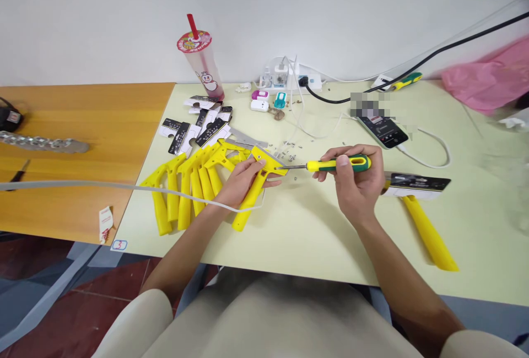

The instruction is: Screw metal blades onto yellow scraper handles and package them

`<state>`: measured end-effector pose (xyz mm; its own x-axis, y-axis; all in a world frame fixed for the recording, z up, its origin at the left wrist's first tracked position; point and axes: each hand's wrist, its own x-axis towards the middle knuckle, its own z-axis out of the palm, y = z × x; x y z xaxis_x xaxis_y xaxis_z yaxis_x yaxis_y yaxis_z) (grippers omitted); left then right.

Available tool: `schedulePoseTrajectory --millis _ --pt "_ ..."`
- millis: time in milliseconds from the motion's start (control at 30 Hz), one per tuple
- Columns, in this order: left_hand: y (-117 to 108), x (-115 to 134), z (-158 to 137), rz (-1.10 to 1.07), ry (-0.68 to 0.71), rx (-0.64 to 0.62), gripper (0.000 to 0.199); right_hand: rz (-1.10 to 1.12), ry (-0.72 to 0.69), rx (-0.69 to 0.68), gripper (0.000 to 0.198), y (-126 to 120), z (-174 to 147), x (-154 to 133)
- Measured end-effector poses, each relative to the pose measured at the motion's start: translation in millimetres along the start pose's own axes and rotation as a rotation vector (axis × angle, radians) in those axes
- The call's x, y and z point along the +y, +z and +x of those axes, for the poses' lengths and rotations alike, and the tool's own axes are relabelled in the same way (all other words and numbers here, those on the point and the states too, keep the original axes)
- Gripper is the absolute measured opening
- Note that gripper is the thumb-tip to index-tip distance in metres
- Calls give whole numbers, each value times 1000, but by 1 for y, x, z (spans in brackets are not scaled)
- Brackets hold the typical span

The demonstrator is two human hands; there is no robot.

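Note:
My left hand [243, 182] is closed around the head of a yellow scraper [252, 198], whose handle points down toward me. In my right hand [357, 187] is a screwdriver [336, 164] with a green and yellow handle. Its tip meets the scraper head near a screw hole. To the left, several yellow scraper handles [161, 204] lie side by side. Small loose screws [291, 151] are scattered behind the scraper. On the right lies another yellow scraper [430, 234] with a black and white card sleeve [419, 184] on its head.
Card sleeves [182, 135] are heaped at the back left, near a plastic cup [206, 69] with a red straw. A power strip [309, 81] stands by the wall. A phone [382, 126] with a white cable lies at the back right, near a pink bag [487, 77].

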<state>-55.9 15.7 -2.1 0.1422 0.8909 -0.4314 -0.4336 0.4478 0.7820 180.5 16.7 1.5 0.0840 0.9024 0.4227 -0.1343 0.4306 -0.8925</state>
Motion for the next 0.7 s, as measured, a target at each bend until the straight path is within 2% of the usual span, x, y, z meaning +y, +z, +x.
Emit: schedulePoseTrajectory --millis 433,700 --pt "-3 3 -3 99 13 -146 35 -34 6 -20 21 2 -2 0" --pt "-2 5 -4 194 15 -135 46 -20 -11 -28 17 2 -3 -2"
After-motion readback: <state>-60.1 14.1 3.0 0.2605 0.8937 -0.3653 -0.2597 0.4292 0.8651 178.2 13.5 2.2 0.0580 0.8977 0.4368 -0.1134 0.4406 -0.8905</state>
